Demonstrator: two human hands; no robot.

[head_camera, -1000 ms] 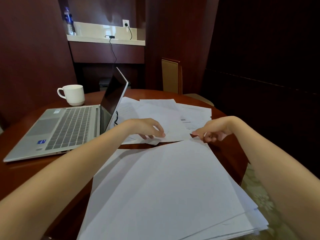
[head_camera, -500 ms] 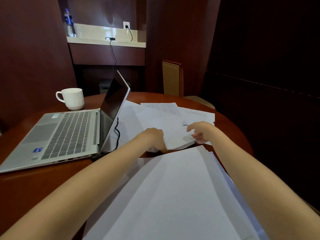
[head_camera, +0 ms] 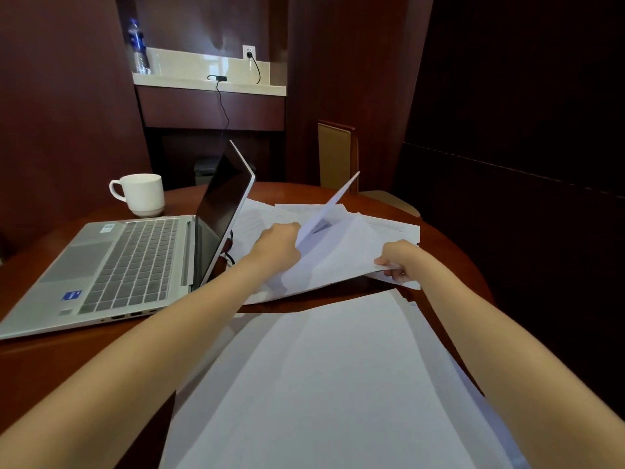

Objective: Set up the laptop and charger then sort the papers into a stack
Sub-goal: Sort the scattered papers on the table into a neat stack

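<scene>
Near stack (head_camera: 338,384): I see white, smooth sheets lying flat in the lower centre of the frame, between my two forearms. Their edges fan out slightly on the right.
Table (head_camera: 67,353): round, with a glossy red-brown wood top.
Laptop (head_camera: 128,265): left of the frame, open, with a silver body, grey keys and a dark screen. Its lid hides the left edge of the far papers.
Black cable (head_camera: 230,255): a loop shows at the laptop's hinge corner, just beside my left wrist.
Left hand (head_camera: 277,247): curled round the left edge of the lifted sheets (head_camera: 338,255). Its fingertips are hidden behind the paper.
Right hand (head_camera: 400,260): pinches the right edge of the same sheets, thumb on top.
Lifted sheets: centre of the frame, raised off the table. They are thin and bowed, and one stands up at a steep tilt.
Loose papers (head_camera: 389,228): printed sheets lying overlapped on the table behind the lifted ones.
Mug (head_camera: 142,194): white ceramic, standing behind the laptop with its handle to the left.
Chair (head_camera: 336,157): wooden frame with a tan padded back, beyond the table.
Ledge (head_camera: 209,84): pale and glossy, in the upper left. A water bottle (head_camera: 138,45) stands on it and a black cord (head_camera: 225,106) hangs down from it.
Wall socket (head_camera: 249,52): white, with a plug in it.
</scene>
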